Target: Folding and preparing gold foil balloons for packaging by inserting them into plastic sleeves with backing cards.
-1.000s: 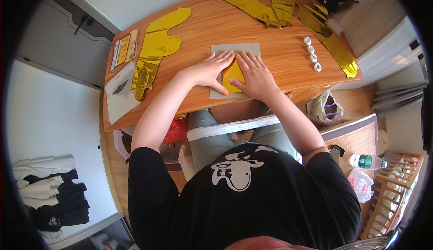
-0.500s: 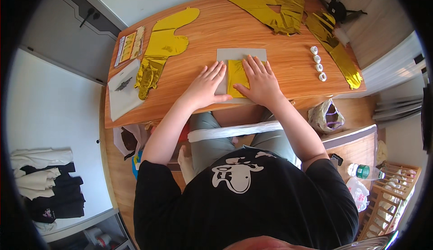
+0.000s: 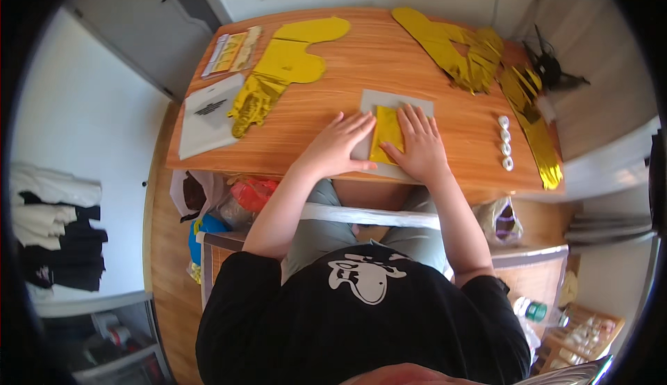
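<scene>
Already the gold foil (image 3: pixel 386 132) lies as a neat rectangle on the grey board (image 3: pixel 389 98), left hand (image 3: pixel 339 148) beside it, right hand (image 3: pixel 423 154) over its edge, fingers extended, gripping nothing, while three larger foil shapes (image 3: pixel 295 61) lie spread out.

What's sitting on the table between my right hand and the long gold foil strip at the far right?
In the head view, a row of four small white rolls lies between your right hand and the gold foil strip.
</scene>
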`<state>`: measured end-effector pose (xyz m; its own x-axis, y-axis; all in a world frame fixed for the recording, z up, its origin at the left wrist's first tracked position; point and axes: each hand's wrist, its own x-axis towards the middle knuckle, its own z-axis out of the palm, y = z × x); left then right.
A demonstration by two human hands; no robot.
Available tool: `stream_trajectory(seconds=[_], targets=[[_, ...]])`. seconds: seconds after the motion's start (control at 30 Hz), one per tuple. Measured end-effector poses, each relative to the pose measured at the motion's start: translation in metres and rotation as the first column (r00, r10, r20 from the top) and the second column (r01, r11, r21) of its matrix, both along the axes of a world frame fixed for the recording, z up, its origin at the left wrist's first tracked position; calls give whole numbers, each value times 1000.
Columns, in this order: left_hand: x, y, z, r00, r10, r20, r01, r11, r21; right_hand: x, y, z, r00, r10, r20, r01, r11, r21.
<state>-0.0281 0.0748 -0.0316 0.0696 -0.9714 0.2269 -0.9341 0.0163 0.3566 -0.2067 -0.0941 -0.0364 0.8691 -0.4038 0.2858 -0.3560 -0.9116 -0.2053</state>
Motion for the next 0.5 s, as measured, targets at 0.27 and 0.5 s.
stream_trajectory(seconds=[0.27,0.5], targets=[[95,110,18,664,679,-314,-740,536,-406,-4,2,10,992,-56,-116,58,998,20],[255,276,-13,-68,997,-24,-949,-72,-306,2,5,8,993,-35,-112,39,999,34]])
